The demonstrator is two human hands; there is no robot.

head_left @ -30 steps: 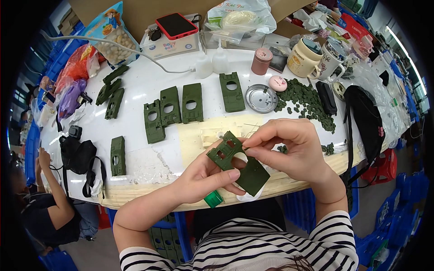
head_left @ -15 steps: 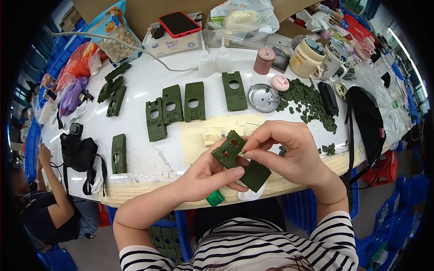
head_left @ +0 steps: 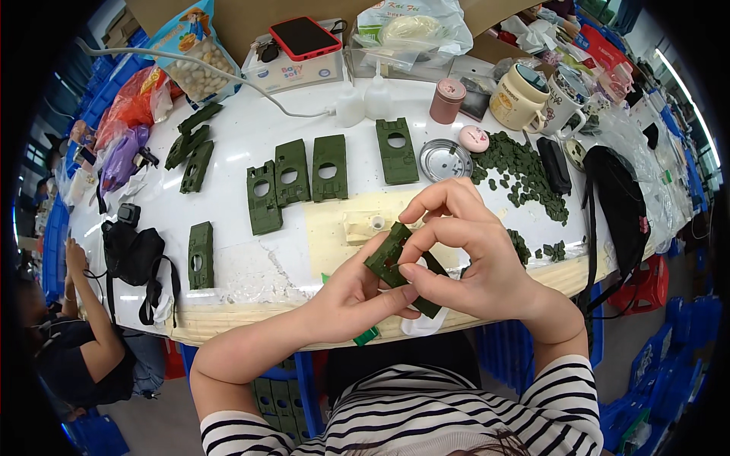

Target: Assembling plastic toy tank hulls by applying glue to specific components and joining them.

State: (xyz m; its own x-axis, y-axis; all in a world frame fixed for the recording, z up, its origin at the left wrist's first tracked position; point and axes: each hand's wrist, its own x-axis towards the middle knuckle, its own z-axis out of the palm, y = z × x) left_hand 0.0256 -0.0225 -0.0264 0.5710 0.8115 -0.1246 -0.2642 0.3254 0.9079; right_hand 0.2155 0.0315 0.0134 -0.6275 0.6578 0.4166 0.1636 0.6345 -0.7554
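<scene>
Green part held near tabletop
Pinched by left hand; partly hidden by right hand, whose grip cannot be told

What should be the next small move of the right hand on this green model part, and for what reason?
I would probably press lightly with the right hand, because its thumb and index fingertips are close together at the dark green model-vehicle hull, which the left hand supports. Whether anything is pinched between them is hidden.

Dark green plate partly hidden behind the right grip, striped shirt cut off below
</scene>
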